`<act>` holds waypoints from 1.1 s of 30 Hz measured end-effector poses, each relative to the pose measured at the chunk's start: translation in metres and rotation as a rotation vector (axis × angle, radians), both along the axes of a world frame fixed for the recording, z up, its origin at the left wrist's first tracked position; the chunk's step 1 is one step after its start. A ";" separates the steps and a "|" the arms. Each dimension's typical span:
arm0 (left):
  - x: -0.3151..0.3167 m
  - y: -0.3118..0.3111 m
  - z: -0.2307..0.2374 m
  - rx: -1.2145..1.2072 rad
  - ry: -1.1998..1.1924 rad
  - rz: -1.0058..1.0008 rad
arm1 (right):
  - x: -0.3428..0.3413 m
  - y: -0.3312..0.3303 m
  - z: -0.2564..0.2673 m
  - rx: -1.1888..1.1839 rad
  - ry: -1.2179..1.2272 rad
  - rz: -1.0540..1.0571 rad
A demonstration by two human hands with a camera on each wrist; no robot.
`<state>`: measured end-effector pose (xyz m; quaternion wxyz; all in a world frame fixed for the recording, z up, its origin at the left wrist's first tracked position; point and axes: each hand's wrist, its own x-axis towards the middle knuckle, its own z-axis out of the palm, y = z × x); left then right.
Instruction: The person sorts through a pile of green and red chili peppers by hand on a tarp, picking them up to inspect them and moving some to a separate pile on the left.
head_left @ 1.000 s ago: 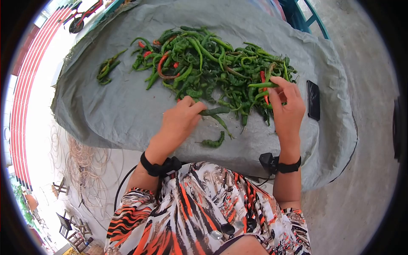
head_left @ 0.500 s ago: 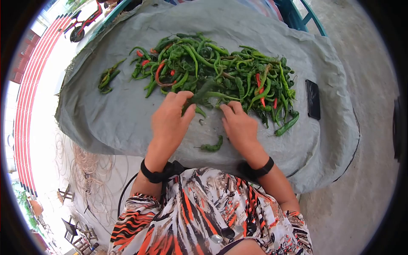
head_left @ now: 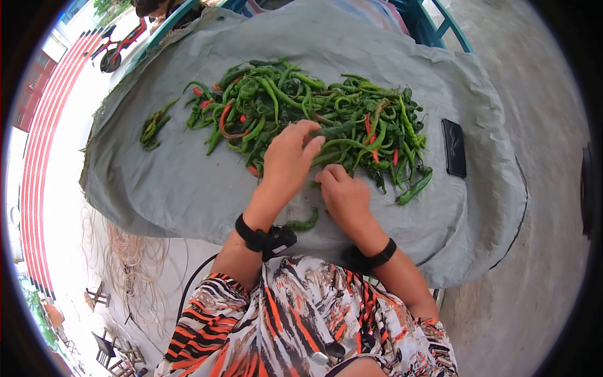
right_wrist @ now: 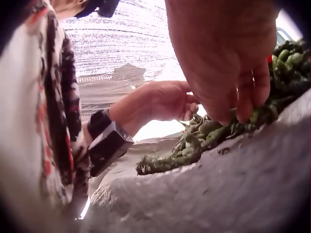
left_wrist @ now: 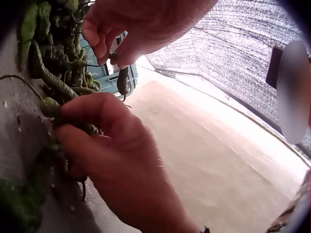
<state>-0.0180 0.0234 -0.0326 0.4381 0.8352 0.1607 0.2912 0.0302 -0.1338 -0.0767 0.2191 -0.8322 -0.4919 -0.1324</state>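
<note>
A heap of green peppers (head_left: 276,94), with some red ones, lies on the grey cloth (head_left: 169,182). The left hand (head_left: 289,157) is at the heap's front edge; in the left wrist view, this hand (left_wrist: 146,24) pinches a dark green pepper (left_wrist: 123,82) that hangs from its fingers. Just nearer the body, the right hand (head_left: 347,200) has its fingers drawn together. Its thumb and forefinger, seen in the left wrist view on the right hand (left_wrist: 126,155), pinch a green pepper (left_wrist: 50,107). A curled green pepper (head_left: 306,222) lies near the left wrist.
A few peppers (head_left: 152,129) lie apart on the cloth's left side. A black phone (head_left: 453,148) rests right of the heap. Teal rails (head_left: 455,28) stand behind the cloth. A red bike (head_left: 119,50) is at the far left.
The right hand has come from the heap's right side to its front middle. The left hand has moved forward and right. A green pepper now lies at the heap's right front edge.
</note>
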 end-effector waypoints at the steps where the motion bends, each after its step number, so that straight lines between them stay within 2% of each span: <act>1: 0.000 0.001 0.001 -0.013 0.011 0.035 | -0.001 -0.003 0.007 0.025 0.018 0.003; 3: -0.005 0.005 0.005 -0.040 0.039 0.106 | -0.002 -0.013 0.026 0.083 0.040 -0.007; 7: -0.007 0.018 0.001 -0.096 0.038 0.085 | 0.011 -0.024 0.072 0.261 0.029 -0.060; 9: -0.007 0.010 0.012 -0.202 -0.061 0.046 | 0.035 -0.020 0.082 0.380 0.048 -0.060; 11: -0.011 0.007 0.011 -0.184 -0.086 -0.002 | 0.042 -0.015 0.093 0.411 0.187 -0.174; 13: -0.020 0.015 0.002 -0.041 -0.038 -0.058 | 0.046 -0.015 0.093 0.445 0.247 -0.237; 16: -0.054 0.022 -0.001 0.080 0.327 -0.245 | 0.046 -0.020 0.084 0.491 0.232 -0.232; 19: -0.090 0.012 0.006 0.342 0.526 -0.405 | 0.039 -0.022 0.075 0.533 0.207 -0.156; 21: -0.103 0.007 -0.004 0.335 0.614 -0.440 | 0.029 -0.031 0.059 0.404 0.228 -0.013; 22: -0.106 0.006 -0.010 0.331 0.656 -0.455 | 0.018 -0.035 0.057 0.315 0.331 0.048; 24: -0.108 0.006 -0.025 0.263 0.553 -0.425 | -0.006 -0.038 0.054 0.103 0.628 0.139; 27: -0.106 0.009 -0.024 0.165 0.421 -0.402 | -0.022 -0.032 0.045 -0.083 0.890 0.185; 30: -0.102 0.011 -0.019 0.060 0.333 -0.430 | -0.025 -0.028 0.039 -0.056 0.897 0.227; 31: -0.100 0.011 -0.017 0.024 0.309 -0.452 | -0.023 -0.027 0.036 -0.047 0.833 0.234; 33: -0.096 0.009 -0.014 -0.244 0.250 -0.424 | -0.014 -0.028 0.033 -0.025 0.704 0.239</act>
